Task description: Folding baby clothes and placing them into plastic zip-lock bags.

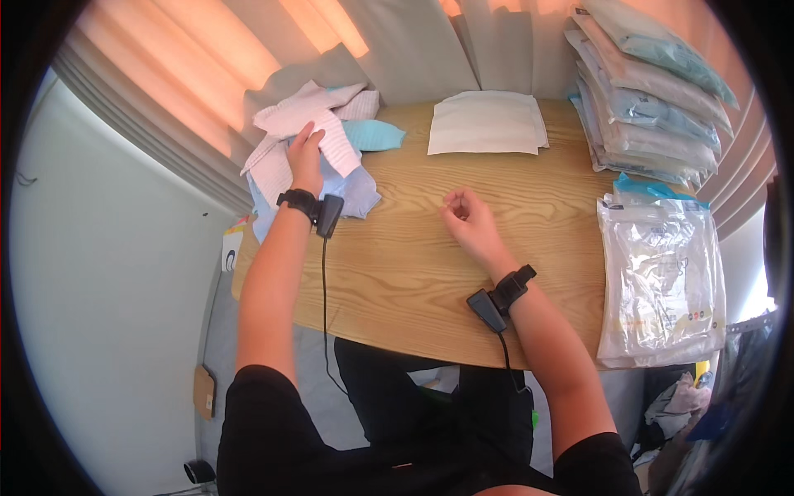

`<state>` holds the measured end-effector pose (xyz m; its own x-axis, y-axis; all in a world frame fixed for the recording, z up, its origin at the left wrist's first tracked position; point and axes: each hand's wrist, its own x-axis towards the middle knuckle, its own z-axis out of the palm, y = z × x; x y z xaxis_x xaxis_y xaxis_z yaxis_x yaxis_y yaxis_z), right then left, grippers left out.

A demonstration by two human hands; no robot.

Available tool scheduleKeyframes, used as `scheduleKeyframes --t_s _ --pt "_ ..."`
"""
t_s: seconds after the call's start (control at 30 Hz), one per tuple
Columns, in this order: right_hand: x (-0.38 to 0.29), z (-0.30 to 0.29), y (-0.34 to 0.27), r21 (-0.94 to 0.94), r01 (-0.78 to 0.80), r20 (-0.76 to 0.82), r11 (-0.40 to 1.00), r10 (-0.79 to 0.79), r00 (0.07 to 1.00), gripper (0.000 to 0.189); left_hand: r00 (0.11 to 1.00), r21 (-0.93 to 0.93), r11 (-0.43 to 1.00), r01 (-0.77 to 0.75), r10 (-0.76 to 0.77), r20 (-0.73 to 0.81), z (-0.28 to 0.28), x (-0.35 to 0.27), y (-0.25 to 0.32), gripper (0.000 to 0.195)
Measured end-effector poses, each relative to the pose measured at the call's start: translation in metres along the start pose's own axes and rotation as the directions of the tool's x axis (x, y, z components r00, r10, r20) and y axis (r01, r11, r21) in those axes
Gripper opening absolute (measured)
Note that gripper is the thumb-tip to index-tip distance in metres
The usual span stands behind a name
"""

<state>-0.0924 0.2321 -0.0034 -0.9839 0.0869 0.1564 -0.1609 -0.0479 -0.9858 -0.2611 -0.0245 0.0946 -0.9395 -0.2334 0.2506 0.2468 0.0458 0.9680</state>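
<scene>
At the table's far left, my left hand reaches into a loose heap of garments, its fingers against a pale pink ribbed garment. Whether the fingers pinch the cloth is hard to see. Light blue garments lie beneath it, and a turquoise piece sticks out on the right of the heap. My right hand hovers over the middle of the wooden table, fingers curled loosely towards the thumb, with nothing visible in it. Each wrist wears a black strap with a cabled device.
White flat sheets lie at the table's back. Several filled plastic bags are stacked at the back right. In front of them lie flat clear zip bags with print. Curtains hang behind the table; a pale wall stands left.
</scene>
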Motion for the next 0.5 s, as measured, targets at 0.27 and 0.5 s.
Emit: scheduleKeyframes --t_s 0.27,0.5 --pt "0.001 -0.009 -0.006 -0.13 0.45 -0.374 0.883 -0.464 0.803 0.014 0.925 -0.168 0.955 -0.246 0.283 0.252 -0.039 -0.159 0.119 0.016" --pt "-0.006 -0.003 -0.015 -0.196 0.634 0.367 0.748 -0.544 0.755 0.031 0.959 0.464 0.882 0.082 -0.196 0.203 -0.211 -0.17 0.04 0.025"
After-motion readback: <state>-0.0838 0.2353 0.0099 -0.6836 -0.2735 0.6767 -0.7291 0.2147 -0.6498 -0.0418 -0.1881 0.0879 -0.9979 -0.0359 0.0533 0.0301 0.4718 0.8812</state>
